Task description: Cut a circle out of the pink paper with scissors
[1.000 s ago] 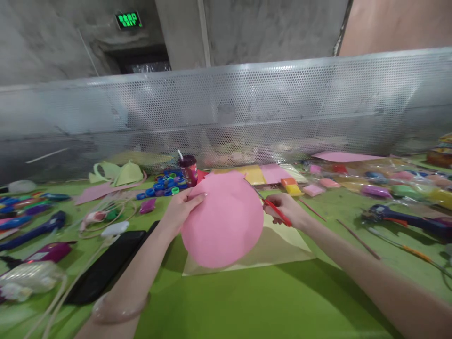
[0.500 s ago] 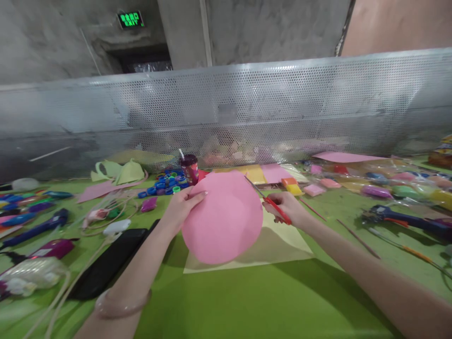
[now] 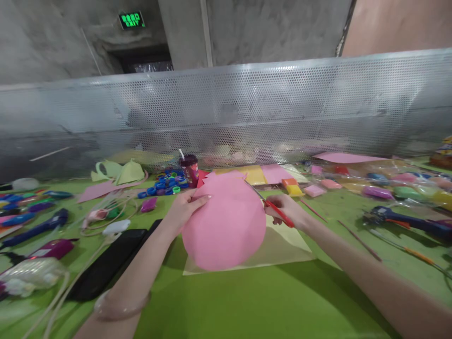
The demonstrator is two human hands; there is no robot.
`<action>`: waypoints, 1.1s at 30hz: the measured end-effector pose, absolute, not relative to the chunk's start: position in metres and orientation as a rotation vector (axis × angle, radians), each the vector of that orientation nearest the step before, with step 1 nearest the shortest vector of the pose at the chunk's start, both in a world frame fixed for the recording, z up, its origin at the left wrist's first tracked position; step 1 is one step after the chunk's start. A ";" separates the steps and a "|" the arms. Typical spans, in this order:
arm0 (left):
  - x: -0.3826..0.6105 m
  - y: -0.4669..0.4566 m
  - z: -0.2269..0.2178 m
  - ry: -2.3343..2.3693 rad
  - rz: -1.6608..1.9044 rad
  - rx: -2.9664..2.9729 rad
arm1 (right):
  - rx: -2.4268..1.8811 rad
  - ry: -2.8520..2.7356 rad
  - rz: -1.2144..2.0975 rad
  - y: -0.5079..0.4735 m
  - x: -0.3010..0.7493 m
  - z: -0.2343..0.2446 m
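My left hand [image 3: 187, 207] pinches the left edge of a rounded sheet of pink paper [image 3: 226, 226], thumb on top. In my right hand [image 3: 284, 209] is a pair of scissors [image 3: 278, 213] with red handles. Their blades reach up and left to the paper's upper right edge. Whether the blades are fully closed is too small to tell. The pink paper is held above a pale yellow sheet [image 3: 286, 247] lying on the green table [image 3: 247, 301].
A dark cup with a straw [image 3: 189, 169] stands behind, beside blue bottle caps [image 3: 165, 183]. A black case [image 3: 109, 263] and cords lie left. Clay packets [image 3: 314, 190] and a blue glue gun [image 3: 406, 219] lie right. A perforated metal screen [image 3: 226, 108] rises behind.
The pink paper has dropped slightly toward me and its top edge now shows a jagged part. My left hand has shifted slightly right; the right hand has sunk a little with the scissors.
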State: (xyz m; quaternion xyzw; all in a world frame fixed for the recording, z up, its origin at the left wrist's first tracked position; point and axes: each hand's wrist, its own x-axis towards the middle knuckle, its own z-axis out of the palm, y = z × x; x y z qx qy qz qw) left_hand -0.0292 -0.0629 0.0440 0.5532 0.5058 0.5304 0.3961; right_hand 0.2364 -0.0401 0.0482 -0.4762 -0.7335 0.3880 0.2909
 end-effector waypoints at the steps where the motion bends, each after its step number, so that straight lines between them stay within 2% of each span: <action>1: -0.029 -0.063 0.044 1.283 1.345 1.402 | -1.270 -1.959 1.039 -0.039 0.237 0.047; 25: -0.030 -0.064 0.045 1.238 1.357 1.374 | -1.309 -1.930 0.971 -0.047 0.233 0.054; 33: -0.034 -0.059 0.041 1.260 1.510 1.302 | -1.316 -1.812 0.990 -0.037 0.235 0.046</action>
